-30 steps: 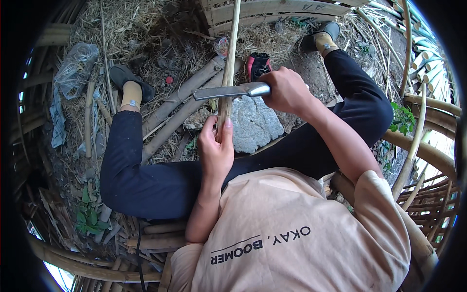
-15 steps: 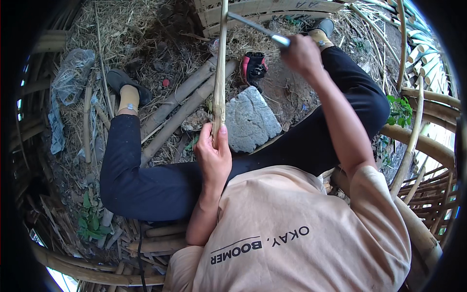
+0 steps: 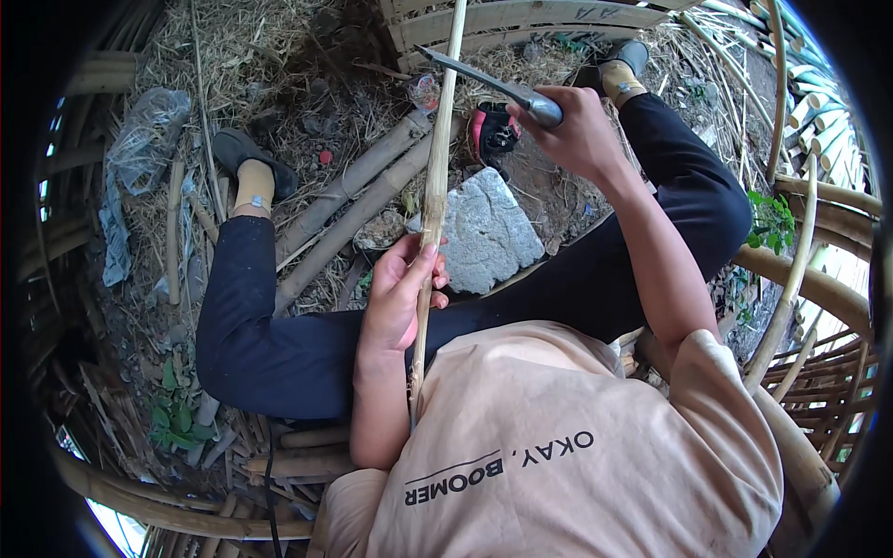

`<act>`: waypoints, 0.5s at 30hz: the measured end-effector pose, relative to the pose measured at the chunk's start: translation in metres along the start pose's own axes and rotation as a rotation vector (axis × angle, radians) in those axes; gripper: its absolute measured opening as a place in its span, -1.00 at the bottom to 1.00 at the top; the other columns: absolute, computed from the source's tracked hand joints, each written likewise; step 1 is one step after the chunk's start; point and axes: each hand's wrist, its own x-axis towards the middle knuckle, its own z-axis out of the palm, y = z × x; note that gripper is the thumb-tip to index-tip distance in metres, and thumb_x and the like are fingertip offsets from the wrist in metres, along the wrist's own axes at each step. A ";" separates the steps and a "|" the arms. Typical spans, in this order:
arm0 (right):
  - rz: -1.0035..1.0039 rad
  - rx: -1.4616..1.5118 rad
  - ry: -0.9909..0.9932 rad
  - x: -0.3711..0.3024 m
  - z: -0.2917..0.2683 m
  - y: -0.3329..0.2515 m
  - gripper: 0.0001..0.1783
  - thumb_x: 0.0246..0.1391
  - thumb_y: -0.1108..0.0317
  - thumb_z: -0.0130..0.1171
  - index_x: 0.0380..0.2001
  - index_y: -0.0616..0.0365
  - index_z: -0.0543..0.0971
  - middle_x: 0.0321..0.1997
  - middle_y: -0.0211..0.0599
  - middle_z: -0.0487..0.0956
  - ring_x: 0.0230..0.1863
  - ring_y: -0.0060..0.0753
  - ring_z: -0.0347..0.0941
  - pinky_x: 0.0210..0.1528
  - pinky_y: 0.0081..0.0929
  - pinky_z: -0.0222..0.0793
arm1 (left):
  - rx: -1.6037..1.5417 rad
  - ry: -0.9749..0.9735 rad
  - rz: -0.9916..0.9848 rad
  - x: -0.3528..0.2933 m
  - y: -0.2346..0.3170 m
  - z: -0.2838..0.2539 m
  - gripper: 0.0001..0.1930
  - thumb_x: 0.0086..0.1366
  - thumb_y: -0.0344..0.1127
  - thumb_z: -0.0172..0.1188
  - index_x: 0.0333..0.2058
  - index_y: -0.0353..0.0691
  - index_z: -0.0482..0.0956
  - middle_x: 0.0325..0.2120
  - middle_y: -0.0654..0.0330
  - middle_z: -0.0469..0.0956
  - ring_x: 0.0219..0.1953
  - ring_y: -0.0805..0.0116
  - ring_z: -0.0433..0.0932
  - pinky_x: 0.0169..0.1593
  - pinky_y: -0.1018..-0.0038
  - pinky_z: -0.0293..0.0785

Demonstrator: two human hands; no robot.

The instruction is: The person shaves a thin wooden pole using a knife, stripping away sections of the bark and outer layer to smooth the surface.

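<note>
A long, pale bamboo stick (image 3: 439, 167) runs upright through the middle of the view, its lower end beside my shirt. Around its lower part my left hand (image 3: 398, 293) is closed, thumb laid over the front and fingertips showing on the right side. My right hand (image 3: 579, 138), up and to the right, grips a knife (image 3: 493, 82) by its grey handle. The blade points up and left, and its tip lies across the stick near the far end; whether the edge touches the wood I cannot tell.
A grey stone block (image 3: 488, 232) lies between my legs. Two bamboo poles (image 3: 358, 195) rest left of it, with a red and black object (image 3: 493, 130) beyond. A wooden slatted panel (image 3: 521, 17) stands at the far side. A crumpled plastic bag (image 3: 149, 139) lies far left.
The stick has slid down toward me through my left hand, its lower end now by my shirt. The knife has turned, its blade now crossing the stick at a lower point.
</note>
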 end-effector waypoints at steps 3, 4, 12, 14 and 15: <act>0.006 0.054 -0.061 -0.005 0.000 -0.006 -0.69 0.13 0.20 0.35 -0.35 0.30 0.66 -0.59 -0.07 0.57 -0.61 -0.31 0.47 -0.44 -0.34 0.41 | 0.231 0.008 0.032 0.000 0.004 0.005 -0.78 0.51 -0.18 0.04 -0.06 -0.18 0.43 -0.42 0.35 0.35 -0.37 0.61 0.38 -0.49 0.63 0.45; 0.006 0.042 -0.094 -0.007 0.001 -0.008 -0.69 0.13 0.21 0.36 -0.35 0.31 0.66 -0.60 -0.09 0.58 -0.60 -0.35 0.47 -0.44 -0.35 0.41 | 0.343 0.027 0.052 -0.001 0.007 0.007 -0.78 0.52 -0.17 0.02 -0.06 -0.19 0.43 -0.43 0.34 0.33 -0.37 0.61 0.38 -0.49 0.63 0.47; 0.003 0.007 -0.349 -0.021 0.009 -0.030 -0.73 0.00 0.16 0.40 -0.39 0.16 0.70 -0.53 -0.09 0.63 -0.45 0.01 0.60 -0.29 -0.15 0.51 | 1.200 0.389 0.542 0.008 0.028 0.034 -0.75 0.52 -0.24 -0.04 -0.14 -0.36 0.37 -0.55 -0.08 0.47 -0.52 -0.03 0.50 -0.44 0.07 0.38; 0.041 0.004 -0.367 -0.021 0.012 -0.031 -0.72 -0.01 0.14 0.39 -0.38 0.13 0.70 -0.53 -0.10 0.64 -0.41 0.03 0.62 -0.23 -0.14 0.55 | 1.216 0.432 0.470 0.013 0.031 0.042 -0.75 0.51 -0.25 -0.05 -0.14 -0.39 0.34 -0.56 -0.22 0.48 -0.48 -0.26 0.51 -0.37 -0.04 0.31; 0.038 -0.026 -0.341 -0.021 0.015 -0.029 -0.74 -0.02 0.15 0.38 -0.39 0.12 0.70 -0.53 -0.09 0.64 -0.42 0.03 0.62 -0.23 -0.13 0.55 | 1.224 0.440 0.457 0.015 0.028 0.043 -0.76 0.51 -0.25 -0.05 -0.14 -0.38 0.35 -0.55 -0.23 0.49 -0.47 -0.28 0.51 -0.38 -0.04 0.31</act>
